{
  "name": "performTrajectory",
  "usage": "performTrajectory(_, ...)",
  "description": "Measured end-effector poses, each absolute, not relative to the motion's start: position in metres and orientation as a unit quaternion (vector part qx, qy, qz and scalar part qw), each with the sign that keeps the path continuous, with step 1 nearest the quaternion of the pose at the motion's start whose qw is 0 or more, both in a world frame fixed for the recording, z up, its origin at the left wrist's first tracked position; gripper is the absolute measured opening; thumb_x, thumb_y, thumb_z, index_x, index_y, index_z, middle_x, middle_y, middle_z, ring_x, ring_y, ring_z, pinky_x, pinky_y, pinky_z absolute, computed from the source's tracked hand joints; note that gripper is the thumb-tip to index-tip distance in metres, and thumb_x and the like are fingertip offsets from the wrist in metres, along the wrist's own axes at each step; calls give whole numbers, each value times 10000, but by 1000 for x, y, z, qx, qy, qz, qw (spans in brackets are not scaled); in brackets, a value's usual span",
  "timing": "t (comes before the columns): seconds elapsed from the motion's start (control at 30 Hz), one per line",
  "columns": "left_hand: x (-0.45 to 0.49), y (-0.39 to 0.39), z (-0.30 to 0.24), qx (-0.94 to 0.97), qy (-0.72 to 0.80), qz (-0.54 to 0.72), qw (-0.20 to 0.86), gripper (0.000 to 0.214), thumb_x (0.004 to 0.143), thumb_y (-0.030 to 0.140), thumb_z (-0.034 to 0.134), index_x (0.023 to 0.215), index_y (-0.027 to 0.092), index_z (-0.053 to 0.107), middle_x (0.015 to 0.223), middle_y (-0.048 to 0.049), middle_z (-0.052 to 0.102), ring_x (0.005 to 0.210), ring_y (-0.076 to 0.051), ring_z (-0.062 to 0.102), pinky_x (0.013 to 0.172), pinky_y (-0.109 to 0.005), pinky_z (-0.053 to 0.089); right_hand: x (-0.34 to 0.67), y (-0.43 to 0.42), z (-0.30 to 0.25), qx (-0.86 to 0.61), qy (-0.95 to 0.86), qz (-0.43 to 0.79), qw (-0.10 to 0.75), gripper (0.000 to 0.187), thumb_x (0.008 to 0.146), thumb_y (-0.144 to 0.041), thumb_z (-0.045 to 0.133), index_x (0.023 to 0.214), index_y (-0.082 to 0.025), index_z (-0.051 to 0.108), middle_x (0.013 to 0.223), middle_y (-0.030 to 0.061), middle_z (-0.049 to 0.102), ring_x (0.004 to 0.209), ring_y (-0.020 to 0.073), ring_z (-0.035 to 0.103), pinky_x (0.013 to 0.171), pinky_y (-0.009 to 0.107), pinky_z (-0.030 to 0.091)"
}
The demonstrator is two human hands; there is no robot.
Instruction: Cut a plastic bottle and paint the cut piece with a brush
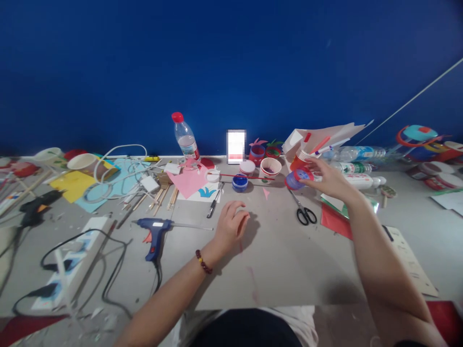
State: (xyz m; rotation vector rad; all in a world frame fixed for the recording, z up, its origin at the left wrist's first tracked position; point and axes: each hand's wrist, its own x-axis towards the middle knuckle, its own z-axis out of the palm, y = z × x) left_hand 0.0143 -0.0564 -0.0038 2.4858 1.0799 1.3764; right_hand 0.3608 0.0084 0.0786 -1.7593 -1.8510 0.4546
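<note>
My left hand hovers above the middle of the table with fingers loosely curled, nothing visible in it. At the right, my right hand has its thumb and fingers at the edge of a blue round cup-like piece with a red rim, apparently gripping it. Right behind is an orange cup with markers. Black-handled scissors lie below that hand. A tub of blue material, a pale pink lid and a paper cup stand between the hands. A black pen lies beyond my left hand.
A blue glue gun and a power strip with cables lie left. Behind stands a red-capped bottle beside pink paper. Plastic bottles and red paper lie right, along a blue wall.
</note>
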Motion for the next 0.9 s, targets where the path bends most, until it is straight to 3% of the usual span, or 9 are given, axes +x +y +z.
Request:
performTrajectory(0.23, 13, -50, 4, 674, 411, 497, 359, 348, 1001, 360, 439, 747, 192, 608, 951, -84, 622, 936, -198, 590, 898, -376, 491, 346, 27, 63, -653, -718, 96, 223, 656, 812, -415, 696, 1399, -196, 501, 1392, 179, 594, 1216, 373, 603, 1012, 521, 481)
performTrajectory(0.43, 16, -44, 7, 445, 392, 538, 599, 370, 825, 555, 690, 748, 194, 723, 955, -82, 703, 909, -200, 630, 829, -333, 492, 341, 33, 55, -651, -725, 82, 208, 626, 817, -450, 668, 1375, -214, 510, 1381, 164, 604, 1245, 386, 589, 1012, 558, 489)
performTrajectory(0.53, 18, -44, 7, 368, 383, 541, 652, 362, 732, 541, 786, 826, 192, 776, 964, -94, 743, 929, -211, 652, 810, -325, 492, 340, 33, 54, -656, -723, 93, 198, 634, 825, -480, 659, 1374, -198, 512, 1380, 175, 601, 1251, 389, 582, 1013, 557, 489)
performTrajectory(0.73, 17, -45, 10, 337, 371, 537, 678, 360, 677, 503, 841, 862, 196, 803, 1011, -99, 768, 932, -204, 662, 816, -323, 486, 332, 24, 63, -667, -712, 85, 200, 612, 857, -556, 608, 1359, -214, 533, 1401, 175, 579, 1210, 398, 601, 977, 573, 502)
performTrajectory(0.9, 16, -43, 7, 356, 414, 523, 655, 368, 591, 486, 889, 767, 186, 770, 872, -57, 743, 820, -165, 626, 794, -320, 477, 322, 2, 77, -651, -698, 54, 293, 482, 883, -559, 589, 1265, -266, 595, 1315, 120, 634, 1233, 364, 585, 1041, 570, 464)
